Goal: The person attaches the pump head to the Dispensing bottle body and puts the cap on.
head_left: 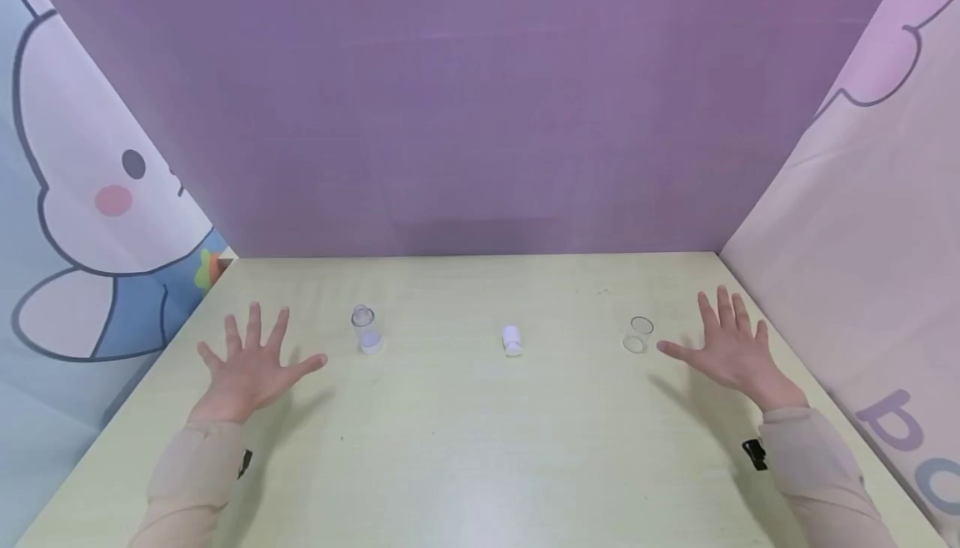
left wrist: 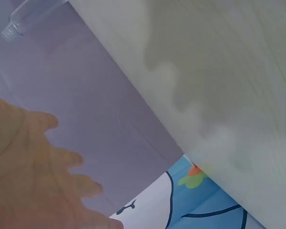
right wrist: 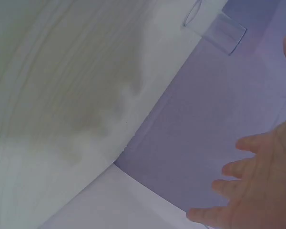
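Palm down over the table's left side, my left hand [head_left: 247,369] is spread wide and holds nothing. Just to its right stands a small clear bottle [head_left: 367,333] with a bare threaded neck, which also shows at the top corner of the left wrist view. A small white piece like a pump or spray head [head_left: 512,339] is near the table's middle. My right hand [head_left: 738,356] is likewise spread and holds nothing; its thumb points toward a clear, open-rimmed cylinder like a small cup or cap [head_left: 638,336]. In the right wrist view this clear cylinder [right wrist: 224,33] appears near the top.
The pale wooden table [head_left: 450,439] meets a purple back panel [head_left: 480,114]. Cartoon-printed cloths close in the left side [head_left: 97,231] and the right side [head_left: 855,264]. Black clips show at both sleeves.
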Tool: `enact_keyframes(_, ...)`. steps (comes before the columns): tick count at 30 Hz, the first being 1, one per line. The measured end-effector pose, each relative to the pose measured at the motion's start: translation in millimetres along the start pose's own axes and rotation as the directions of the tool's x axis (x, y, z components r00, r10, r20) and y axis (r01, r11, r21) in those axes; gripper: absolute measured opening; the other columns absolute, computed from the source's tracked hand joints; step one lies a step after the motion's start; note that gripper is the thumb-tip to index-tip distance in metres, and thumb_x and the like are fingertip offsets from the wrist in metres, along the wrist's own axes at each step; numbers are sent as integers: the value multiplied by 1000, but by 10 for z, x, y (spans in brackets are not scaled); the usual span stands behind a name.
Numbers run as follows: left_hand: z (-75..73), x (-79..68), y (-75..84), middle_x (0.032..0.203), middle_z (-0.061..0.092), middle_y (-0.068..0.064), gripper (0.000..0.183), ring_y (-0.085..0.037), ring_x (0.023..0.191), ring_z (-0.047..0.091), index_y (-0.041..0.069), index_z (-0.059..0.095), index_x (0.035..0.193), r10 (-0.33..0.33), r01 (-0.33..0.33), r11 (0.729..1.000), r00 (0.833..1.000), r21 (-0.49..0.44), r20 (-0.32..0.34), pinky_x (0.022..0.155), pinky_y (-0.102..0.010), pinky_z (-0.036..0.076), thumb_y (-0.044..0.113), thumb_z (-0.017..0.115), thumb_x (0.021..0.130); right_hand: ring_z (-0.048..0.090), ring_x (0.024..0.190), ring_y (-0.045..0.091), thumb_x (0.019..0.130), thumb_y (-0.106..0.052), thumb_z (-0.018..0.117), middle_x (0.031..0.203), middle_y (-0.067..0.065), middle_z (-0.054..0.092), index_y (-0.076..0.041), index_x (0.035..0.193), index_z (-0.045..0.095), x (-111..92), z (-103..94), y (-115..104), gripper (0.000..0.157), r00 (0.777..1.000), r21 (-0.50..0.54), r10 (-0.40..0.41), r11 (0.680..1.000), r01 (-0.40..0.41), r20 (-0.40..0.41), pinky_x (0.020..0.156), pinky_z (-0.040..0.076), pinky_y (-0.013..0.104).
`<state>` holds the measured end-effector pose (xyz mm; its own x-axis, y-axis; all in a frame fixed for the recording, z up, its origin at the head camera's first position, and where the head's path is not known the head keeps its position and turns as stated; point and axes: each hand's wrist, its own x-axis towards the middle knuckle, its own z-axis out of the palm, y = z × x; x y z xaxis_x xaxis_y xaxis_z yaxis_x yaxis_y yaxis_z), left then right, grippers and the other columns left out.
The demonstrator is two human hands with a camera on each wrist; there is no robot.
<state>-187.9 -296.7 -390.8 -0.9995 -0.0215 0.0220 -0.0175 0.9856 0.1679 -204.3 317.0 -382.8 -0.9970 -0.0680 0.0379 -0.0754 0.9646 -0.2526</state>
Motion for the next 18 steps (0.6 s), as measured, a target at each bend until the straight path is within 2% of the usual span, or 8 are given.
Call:
enact_keyframes(4, -35, -22, 29, 146, -7, -33, 103, -60, 127, -12, 9, 7, 147, 4, -4, 1000, 1000, 4, -14, 84, -80, -13, 76, 39, 77, -3, 136, 48, 81, -65, 50, 150, 28, -4, 3, 145, 9, 12, -17, -12, 102, 993, -8, -42, 999, 41, -109, 97, 4, 73)
enact_keyframes(9, -101, -54, 72, 147, -3, -33, 101, -59, 129, -7, 8, 9, 147, 20, -20, 1000, 998, 4, -54, 86, -81, -10, 75, 40, 78, 12, 133, 50, 83, -57, 54, 147, 31, 12, 5, 143, 19, 23, -74, -79, 93, 966, -23, -99, 995, 97, -240, 98, 15, 68)
enact_keyframes(15, -149, -96, 119, 147, 7, -31, 97, -56, 131, -1, 7, 15, 146, 63, -65, 998, 990, -13, -124, 90, -80, -3, 71, 44, 79, 23, 130, 47, 83, -49, 59, 141, 32, 27, 7, 138, 30, -23, -140, -186, 84, 934, 5, -129, 990, 139, -332, 99, 23, 62)
enact_keyframes(18, -167, -122, 156, 147, 10, -31, 93, -54, 132, 1, 6, 18, 146, 86, -94, 994, 988, -58, -125, 92, -78, 0, 68, 45, 81, 29, 126, 47, 83, -44, 61, 139, 29, 32, 7, 135, 35, -80, -168, -259, 77, 927, 30, -116, 990, 135, -356, 96, 27, 61)
